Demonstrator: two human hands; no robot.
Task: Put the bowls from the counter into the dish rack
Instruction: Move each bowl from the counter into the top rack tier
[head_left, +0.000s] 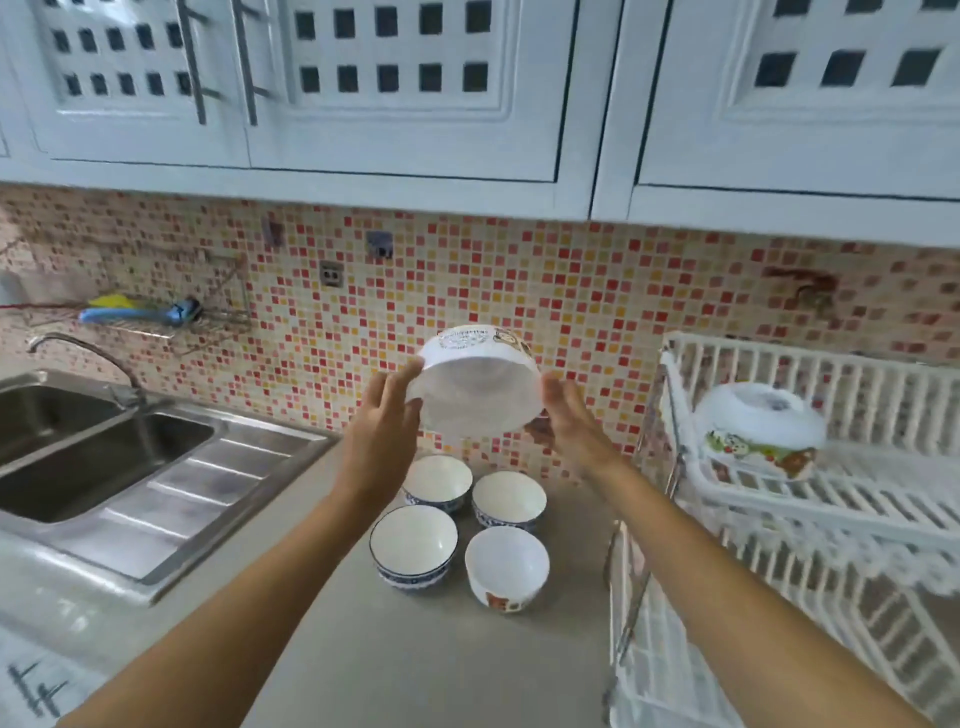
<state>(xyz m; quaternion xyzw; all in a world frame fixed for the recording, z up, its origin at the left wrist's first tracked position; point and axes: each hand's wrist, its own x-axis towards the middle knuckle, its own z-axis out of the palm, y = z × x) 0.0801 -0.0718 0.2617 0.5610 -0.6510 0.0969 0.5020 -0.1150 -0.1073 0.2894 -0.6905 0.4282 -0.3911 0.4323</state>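
I hold a large white bowl (478, 387) in the air above the counter, tilted so its inside faces me. My left hand (387, 415) presses its left rim and my right hand (574, 421) its right rim. Below it on the grey counter (426, 665) stand several small bowls: blue-patterned ones (437, 480), (509, 499), (414, 543) and a white one with a picture (507, 566). At the right stands the white dish rack (810, 514). A picture-printed bowl (761, 428) lies upside down on its upper tier.
A steel double sink (104, 447) with a tap (83, 358) fills the left. A wire wall shelf (156, 312) holds blue and yellow items. White wall cabinets (395, 93) hang overhead, above a mosaic tile wall.
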